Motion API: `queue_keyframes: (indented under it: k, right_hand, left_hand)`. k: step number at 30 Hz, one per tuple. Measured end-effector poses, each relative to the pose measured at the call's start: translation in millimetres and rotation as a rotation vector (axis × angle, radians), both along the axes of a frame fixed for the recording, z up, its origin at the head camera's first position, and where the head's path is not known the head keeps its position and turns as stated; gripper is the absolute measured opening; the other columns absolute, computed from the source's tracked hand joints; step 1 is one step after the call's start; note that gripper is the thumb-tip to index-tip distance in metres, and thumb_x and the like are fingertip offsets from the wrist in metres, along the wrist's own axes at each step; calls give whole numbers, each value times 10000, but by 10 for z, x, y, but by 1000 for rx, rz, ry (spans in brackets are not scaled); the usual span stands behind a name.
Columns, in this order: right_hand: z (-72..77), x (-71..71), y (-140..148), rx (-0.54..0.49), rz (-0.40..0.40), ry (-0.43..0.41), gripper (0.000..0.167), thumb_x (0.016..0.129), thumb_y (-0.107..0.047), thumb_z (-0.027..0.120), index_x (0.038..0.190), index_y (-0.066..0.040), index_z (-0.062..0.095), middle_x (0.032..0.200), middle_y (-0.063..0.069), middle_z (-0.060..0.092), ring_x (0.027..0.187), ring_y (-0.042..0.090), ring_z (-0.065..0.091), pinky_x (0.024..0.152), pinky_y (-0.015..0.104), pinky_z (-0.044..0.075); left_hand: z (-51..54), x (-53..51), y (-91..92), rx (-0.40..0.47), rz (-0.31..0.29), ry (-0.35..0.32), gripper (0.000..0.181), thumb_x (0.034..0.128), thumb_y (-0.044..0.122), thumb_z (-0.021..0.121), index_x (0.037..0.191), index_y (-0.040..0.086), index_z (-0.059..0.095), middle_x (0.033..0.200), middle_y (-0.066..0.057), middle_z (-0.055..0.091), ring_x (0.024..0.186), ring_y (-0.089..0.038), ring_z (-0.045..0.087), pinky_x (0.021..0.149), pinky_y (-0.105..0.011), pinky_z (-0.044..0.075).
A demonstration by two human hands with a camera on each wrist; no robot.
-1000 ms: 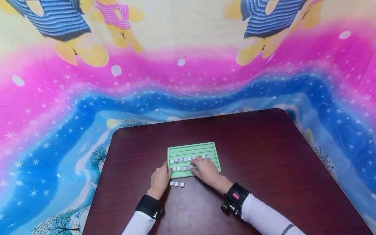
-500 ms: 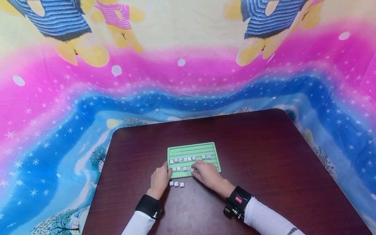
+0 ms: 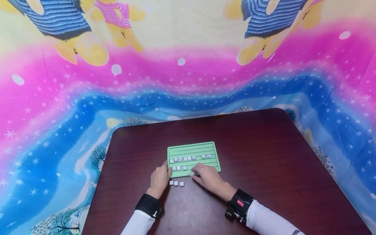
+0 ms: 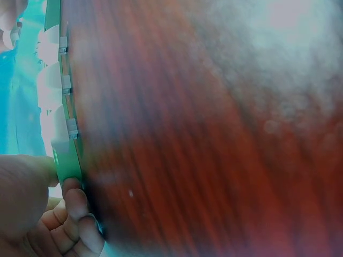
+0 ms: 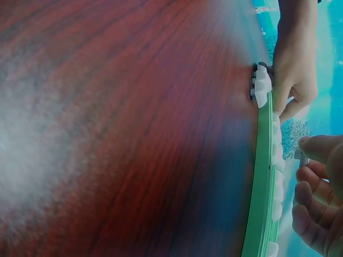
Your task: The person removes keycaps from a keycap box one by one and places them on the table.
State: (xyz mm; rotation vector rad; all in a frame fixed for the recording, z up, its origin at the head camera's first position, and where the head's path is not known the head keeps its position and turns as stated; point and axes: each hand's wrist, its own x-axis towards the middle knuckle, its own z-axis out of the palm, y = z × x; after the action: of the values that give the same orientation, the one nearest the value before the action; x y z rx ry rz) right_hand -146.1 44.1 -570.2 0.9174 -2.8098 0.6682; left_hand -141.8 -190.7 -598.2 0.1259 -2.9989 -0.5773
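A green tray (image 3: 192, 148) with ridged rows lies on the table, bearing two rows of small white keycaps (image 3: 189, 158). My left hand (image 3: 159, 180) grips its left edge; the left wrist view shows thumb and fingers (image 4: 76, 201) around the green rim. Over the tray's front edge, my right hand (image 3: 208, 178) pinches a white keycap (image 3: 192, 173) between thumb and fingertips. That keycap (image 5: 303, 158) appears raised off the tray in the right wrist view. Three loose keycaps (image 3: 176, 183) sit in a line on the table before the tray, close to my left hand.
The dark red-brown table (image 3: 249, 140) stretches around the tray on all sides. A patterned cloth (image 3: 182, 78) in pink and blue hangs behind the table and along its sides.
My right hand has drawn back toward the front edge of the tray, lifting a keycap away from the front row. The left hand and the tray have stayed in place.
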Motion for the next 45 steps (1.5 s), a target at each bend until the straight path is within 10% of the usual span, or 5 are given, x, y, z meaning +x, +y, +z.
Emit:
queue_keyframes:
  k: [45]
  right_hand:
    - [-264, 220, -98, 107, 85, -7, 166, 914, -318, 730, 1028, -198, 740, 920, -75, 679, 774, 71, 648, 657, 263, 516]
  left_hand:
    - [0, 4, 9, 2, -3, 31, 288, 957, 199, 647, 1191, 32, 667, 738, -179, 704, 541, -283, 627, 464, -401, 430]
